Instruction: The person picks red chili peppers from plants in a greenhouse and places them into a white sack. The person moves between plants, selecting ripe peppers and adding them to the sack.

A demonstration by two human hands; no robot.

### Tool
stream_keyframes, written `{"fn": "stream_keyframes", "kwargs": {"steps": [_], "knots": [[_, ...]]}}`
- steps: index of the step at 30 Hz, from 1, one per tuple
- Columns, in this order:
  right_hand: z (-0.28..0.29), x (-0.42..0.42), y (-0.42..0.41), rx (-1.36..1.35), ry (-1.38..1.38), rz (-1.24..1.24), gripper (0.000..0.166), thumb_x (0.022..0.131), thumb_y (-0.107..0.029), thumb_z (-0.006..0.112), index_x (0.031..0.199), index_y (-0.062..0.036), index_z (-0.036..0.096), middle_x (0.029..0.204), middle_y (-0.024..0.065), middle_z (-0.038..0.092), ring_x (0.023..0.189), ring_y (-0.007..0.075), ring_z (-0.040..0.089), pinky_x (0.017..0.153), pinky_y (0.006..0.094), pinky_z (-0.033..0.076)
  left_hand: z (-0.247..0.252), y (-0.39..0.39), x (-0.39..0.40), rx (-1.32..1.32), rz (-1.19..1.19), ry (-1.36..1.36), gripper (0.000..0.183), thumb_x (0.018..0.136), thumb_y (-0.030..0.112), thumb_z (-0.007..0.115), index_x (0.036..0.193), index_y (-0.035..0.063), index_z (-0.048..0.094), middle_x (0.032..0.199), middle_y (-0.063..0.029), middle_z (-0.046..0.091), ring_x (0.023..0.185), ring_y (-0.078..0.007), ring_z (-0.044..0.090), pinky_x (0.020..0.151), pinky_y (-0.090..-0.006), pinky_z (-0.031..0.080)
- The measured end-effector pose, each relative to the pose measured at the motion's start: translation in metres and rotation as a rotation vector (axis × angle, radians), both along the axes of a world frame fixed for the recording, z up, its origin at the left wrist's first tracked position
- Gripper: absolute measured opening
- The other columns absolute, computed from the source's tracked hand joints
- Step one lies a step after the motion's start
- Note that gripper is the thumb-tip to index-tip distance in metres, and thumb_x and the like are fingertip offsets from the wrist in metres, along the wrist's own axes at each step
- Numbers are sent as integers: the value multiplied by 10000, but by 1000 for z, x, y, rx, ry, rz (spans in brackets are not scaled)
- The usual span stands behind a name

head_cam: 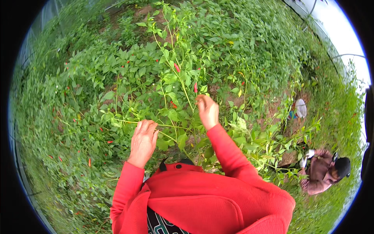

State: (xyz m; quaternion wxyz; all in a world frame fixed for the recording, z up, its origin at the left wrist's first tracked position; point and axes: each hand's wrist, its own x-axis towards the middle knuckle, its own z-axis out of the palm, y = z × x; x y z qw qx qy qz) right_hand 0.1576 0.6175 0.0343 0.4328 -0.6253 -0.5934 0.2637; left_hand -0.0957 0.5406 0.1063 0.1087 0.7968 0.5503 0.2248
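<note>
A branching green chili pepper plant (187, 90) stands before me. My right hand (208, 111) has its fingertips just below a red chili pepper (195, 87), at a thin stem; the fingers are bent, and whether they pinch it is unclear. Higher on the same plant hangs a second red chili pepper (177, 67). My left hand (143, 143) lies over a side branch (172, 126) to the left, its fingers curled at the branch. Some red chilies show among the leaves between my hands, partly hidden.
Dense pepper plants with scattered red chilies (110, 142) surround me. At the lower right a person (320, 172) in white gloves and a dark cap works low among the plants. A white container (301, 108) is at the right. Plastic sheeting (336, 26) on hoops edges the rows.
</note>
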Motion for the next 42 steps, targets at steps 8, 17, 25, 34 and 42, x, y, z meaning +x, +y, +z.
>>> {"fn": "stream_keyframes", "kwargs": {"steps": [8, 17, 25, 34, 42], "knots": [[-163, 17, 56, -433, 186, 83, 362, 894, -312, 590, 989, 33, 647, 828, 177, 700, 740, 249, 691, 697, 362, 532, 11, 8, 6, 25, -28, 114, 225, 789, 11, 638, 1014, 3, 620, 1137, -131, 573, 1096, -318, 534, 931, -404, 444], [-76, -19, -30, -37, -68, 43, 201, 900, -200, 568, 900, -26, 668, 780, 134, 685, 617, 346, 630, 593, 404, 504, 39, 35, 63, -530, -25, -616, 189, 935, 64, 536, 1095, -12, 603, 968, -89, 640, 702, -120, 648, 452, -205, 470], [-32, -28, -68, 192, -6, 180, 95, 817, -101, 617, 883, -45, 657, 852, 139, 656, 698, 346, 628, 624, 416, 510, -21, 61, 83, -616, 74, -805, 131, 895, 125, 649, 898, 2, 603, 686, 4, 584, 502, -35, 471, 424, -202, 359], [-49, -38, -59, 296, -174, 162, 294, 764, -121, 660, 1032, -44, 567, 728, 174, 621, 639, 372, 617, 537, 436, 490, -11, 17, 80, 111, -292, 1, 146, 770, 19, 669, 860, 39, 555, 856, -114, 585, 646, -295, 602, 586, -342, 514], [-42, -40, -50, -29, 203, 155, 327, 794, -257, 719, 1003, -26, 617, 740, 136, 648, 696, 271, 639, 631, 345, 506, 30, 23, 78, -477, -91, -1130, 55, 940, 37, 475, 965, 39, 524, 957, -113, 636, 749, -176, 646, 520, -219, 487]]}}
